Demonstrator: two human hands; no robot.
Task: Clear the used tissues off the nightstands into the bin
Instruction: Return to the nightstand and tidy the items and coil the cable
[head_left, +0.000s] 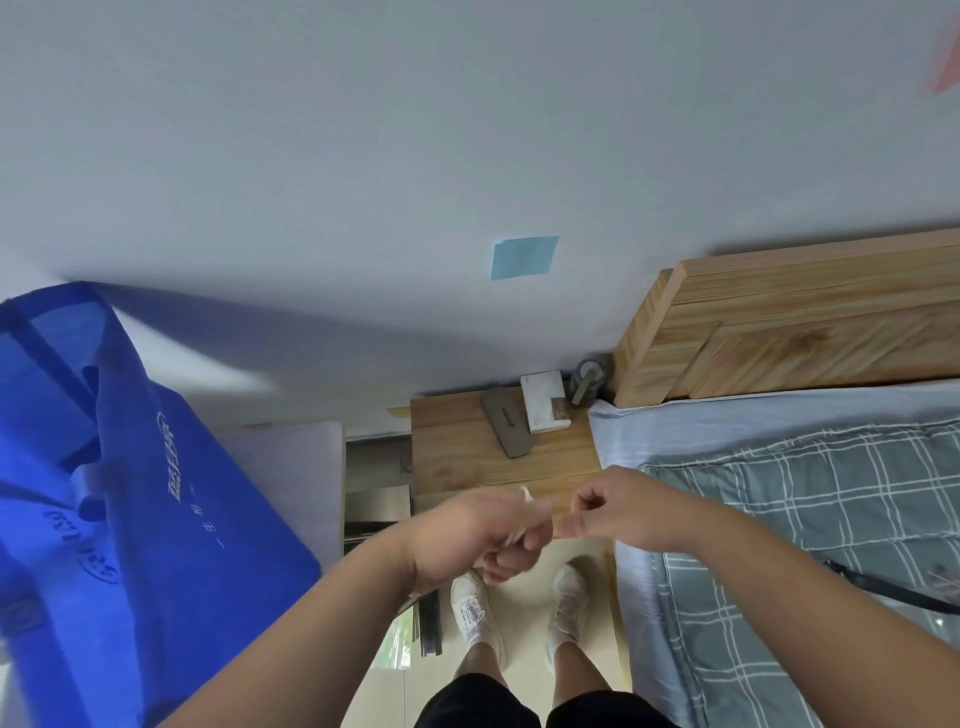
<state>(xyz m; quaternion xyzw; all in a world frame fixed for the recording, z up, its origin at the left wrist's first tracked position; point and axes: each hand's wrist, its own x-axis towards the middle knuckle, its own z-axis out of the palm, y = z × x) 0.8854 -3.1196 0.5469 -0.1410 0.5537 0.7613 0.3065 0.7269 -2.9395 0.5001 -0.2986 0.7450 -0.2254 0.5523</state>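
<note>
A thin white tissue scrap (524, 499) sits pinched in the left hand (478, 535); the right hand (613, 509) is curled closed, over a wooden nightstand surface (467, 452) beside a bed (831, 493).

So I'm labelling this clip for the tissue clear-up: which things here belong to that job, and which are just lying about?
Part of the job:
- left hand, closed on a small white scrap, probably tissue
- right hand, fingers curled, apparently empty
- wooden nightstand

Just lying about:
- grey case
- white box
- tape roll
- blue bag
- bed

No bin is in view.
</note>
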